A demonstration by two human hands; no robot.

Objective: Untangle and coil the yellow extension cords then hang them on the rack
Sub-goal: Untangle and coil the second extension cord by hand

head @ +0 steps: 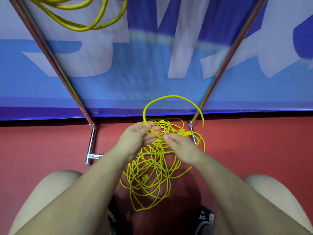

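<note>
A strand of the cord (172,106) is pinched by the left hand (137,136) and the right hand (181,146), close together; its loop is raised toward 12 o'clock. The tangle (150,175) lies on the floor (33,150) below (another coil (76,17) hangs at 11 o'clock). If pulled hard, knots could be tightened.

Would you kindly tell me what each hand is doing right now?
Left hand: pinching the yellow cord loop.
Right hand: pinching the same cord.
</note>
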